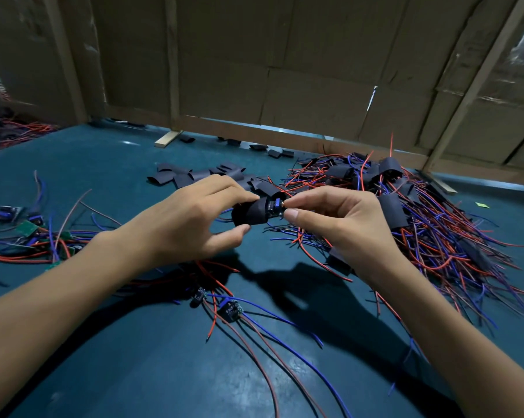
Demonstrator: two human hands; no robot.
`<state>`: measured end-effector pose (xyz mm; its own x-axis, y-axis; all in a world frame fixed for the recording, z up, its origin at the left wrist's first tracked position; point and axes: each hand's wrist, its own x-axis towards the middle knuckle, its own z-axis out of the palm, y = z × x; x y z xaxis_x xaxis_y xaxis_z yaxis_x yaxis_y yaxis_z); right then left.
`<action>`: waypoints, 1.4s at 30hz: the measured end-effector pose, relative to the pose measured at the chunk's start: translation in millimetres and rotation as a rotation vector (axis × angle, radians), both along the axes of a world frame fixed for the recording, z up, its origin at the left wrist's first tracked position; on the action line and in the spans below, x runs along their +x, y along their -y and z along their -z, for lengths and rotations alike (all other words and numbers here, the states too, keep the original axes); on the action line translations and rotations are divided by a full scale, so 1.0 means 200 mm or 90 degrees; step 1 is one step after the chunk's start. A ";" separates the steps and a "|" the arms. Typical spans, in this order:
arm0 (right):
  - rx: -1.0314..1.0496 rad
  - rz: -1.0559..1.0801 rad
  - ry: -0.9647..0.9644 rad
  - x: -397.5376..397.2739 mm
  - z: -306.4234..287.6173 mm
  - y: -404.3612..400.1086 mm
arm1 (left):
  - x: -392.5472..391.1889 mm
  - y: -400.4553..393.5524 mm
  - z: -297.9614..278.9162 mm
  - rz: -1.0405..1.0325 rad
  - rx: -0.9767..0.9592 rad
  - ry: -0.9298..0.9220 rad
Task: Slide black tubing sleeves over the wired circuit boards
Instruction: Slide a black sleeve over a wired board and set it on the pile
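1. Black tubing sleeve (250, 213): held above the middle of the bench (134, 372), short and wide, its open end facing right.
2. Wired circuit board (274, 206): partly inside that open end; a blue component and a small metal part show at the mouth, and thin wires trail out below.
3. Left hand (191, 220): fingers curled over the top of the sleeve, thumb under it, gripping it.
4. Right hand (339, 218): thumb and forefinger pinched together on the exposed end of the board; the other fingers curled behind.
5. Heap of sleeved boards (405, 212): right side of the bench, a tangle of red and blue wires with black sleeves on top.
6. Loose empty sleeves (200, 175): scattered behind the hands, more along the far edge.
7. Bare wired boards (28, 233): left edge, green and dark boards with wires; two more (221, 303) lie near the middle, below the hands.
8. Cardboard wall (284, 70): stands along the far edge, braced with wooden strips.
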<state>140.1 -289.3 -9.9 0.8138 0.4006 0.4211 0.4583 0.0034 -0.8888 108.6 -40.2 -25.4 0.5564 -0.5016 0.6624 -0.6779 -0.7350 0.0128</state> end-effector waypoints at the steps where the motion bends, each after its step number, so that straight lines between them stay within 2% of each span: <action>1: 0.005 0.004 0.005 0.00 0.00 0.00 | 0.00 0.00 0.00 -0.001 0.003 0.000; 6: -0.006 0.000 0.020 0.00 0.01 0.00 | -0.01 0.02 -0.01 0.005 0.009 0.004; 14: -0.104 0.016 0.058 -0.01 0.05 -0.03 | -0.02 0.06 0.00 0.019 0.007 0.021; 20: -0.077 0.063 0.048 -0.02 0.04 -0.04 | -0.02 0.09 0.00 0.008 0.000 0.058; 24: -0.009 0.240 0.174 -0.01 -0.05 0.02 | 0.00 0.06 -0.02 -0.024 -0.008 0.027; 26: 0.038 0.406 0.263 0.03 -0.13 0.14 | 0.07 0.00 -0.04 -0.077 -0.037 -0.006; 28: 0.036 0.600 0.289 0.09 -0.19 0.27 | 0.19 -0.08 -0.05 -0.165 -0.051 -0.078; 30: -0.048 0.775 0.215 0.16 -0.20 0.41 | 0.31 -0.14 -0.04 -0.274 0.014 -0.202; 33: -0.253 0.838 0.073 0.23 -0.17 0.56 | 0.44 -0.17 -0.02 -0.389 0.150 -0.364; 35: -0.329 0.848 0.048 0.25 -0.14 0.57 | 0.49 -0.16 -0.02 -0.412 0.160 -0.398; 37: -0.366 0.877 0.047 0.25 -0.12 0.54 | 0.52 -0.15 -0.02 -0.394 0.107 -0.378; 39: -0.331 0.885 0.148 0.22 -0.11 0.47 | 0.53 -0.14 -0.03 -0.391 0.064 -0.367; 40: -0.298 0.859 0.260 0.19 -0.12 0.42 | 0.53 -0.13 -0.03 -0.404 0.065 -0.367; 42: -0.234 0.691 0.511 0.10 -0.12 0.28 | 0.53 -0.12 -0.02 -0.426 0.086 -0.352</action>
